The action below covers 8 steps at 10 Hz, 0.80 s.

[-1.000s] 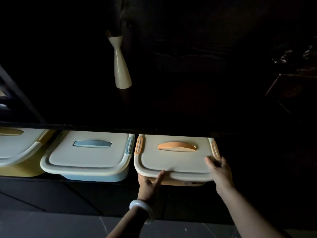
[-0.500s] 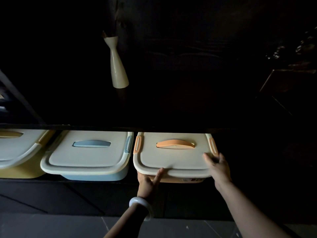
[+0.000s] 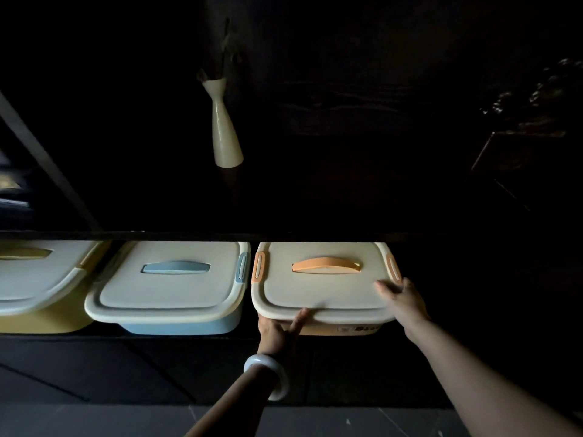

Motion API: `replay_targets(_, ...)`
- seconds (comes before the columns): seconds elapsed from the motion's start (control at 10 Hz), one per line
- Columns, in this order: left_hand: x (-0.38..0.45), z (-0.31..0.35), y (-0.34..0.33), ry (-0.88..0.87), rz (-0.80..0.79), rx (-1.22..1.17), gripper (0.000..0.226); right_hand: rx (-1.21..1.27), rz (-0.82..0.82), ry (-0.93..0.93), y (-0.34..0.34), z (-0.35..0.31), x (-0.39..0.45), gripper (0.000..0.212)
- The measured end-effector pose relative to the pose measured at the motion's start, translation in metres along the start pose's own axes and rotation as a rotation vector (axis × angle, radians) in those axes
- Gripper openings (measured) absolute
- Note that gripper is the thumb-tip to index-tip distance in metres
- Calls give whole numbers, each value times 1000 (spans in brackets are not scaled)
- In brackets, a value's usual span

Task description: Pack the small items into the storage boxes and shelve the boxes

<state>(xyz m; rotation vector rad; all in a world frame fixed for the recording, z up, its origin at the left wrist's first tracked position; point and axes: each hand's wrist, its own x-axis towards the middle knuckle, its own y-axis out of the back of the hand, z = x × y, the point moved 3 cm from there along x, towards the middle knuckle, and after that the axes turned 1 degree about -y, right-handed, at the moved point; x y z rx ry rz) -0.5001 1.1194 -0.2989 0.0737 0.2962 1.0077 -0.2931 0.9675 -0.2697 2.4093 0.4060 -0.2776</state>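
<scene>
1. Orange storage box [image 3: 325,291]: sits on the dark lower shelf [image 3: 189,337], rightmost of three boxes, partly under the upper shelf board [image 3: 284,236]. Cream lid fitted, orange handle [image 3: 326,266] on top, orange latches at both sides.
2. Left hand [image 3: 279,331]: placed under the front left edge of the orange box. Thumb presses up against the lid rim; the fingers are hidden beneath the box, so whether they grasp it cannot be told. A white bangle [image 3: 269,375] sits on the wrist.
3. Right hand [image 3: 402,299]: grasps the front right corner of the lid, thumb on top, fingers wrapped round the edge near the right latch.
4. Label: a dark printed strip on the box's front wall; text illegible.
5. Blue storage box [image 3: 170,288]: just left of the orange box, lid closed.
6. Yellow storage box [image 3: 38,291]: far left, partly cropped.
7. Cream vase [image 3: 225,130]: stands on the upper shelf, above the boxes.
</scene>
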Motion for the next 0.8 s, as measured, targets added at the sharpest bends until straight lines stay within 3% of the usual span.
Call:
replay_targets(0.1,0,1,2,-34,-7,63,97,-86,19,5,5,-9,-9,54)
replay_targets(0.3,-2,-10,11,23,-96,75,107,-92,31,66,7,-11,-45,68)
replay_targets(0.4,-6,-11,15,41,-166,163,99,-65,31,89,6,-6,-60,68)
replay_targets(0.6,-38,7,28,-41,-288,514,76,-314,-80,113,19,-2,-85,64)
replay_targets(0.7,-55,31,33,-97,-281,626,65,-441,-167,166,31,0,-102,53)
replay_targets(0.8,-82,59,35,-128,-230,791,69,-468,-212,253,51,-2,-118,49)
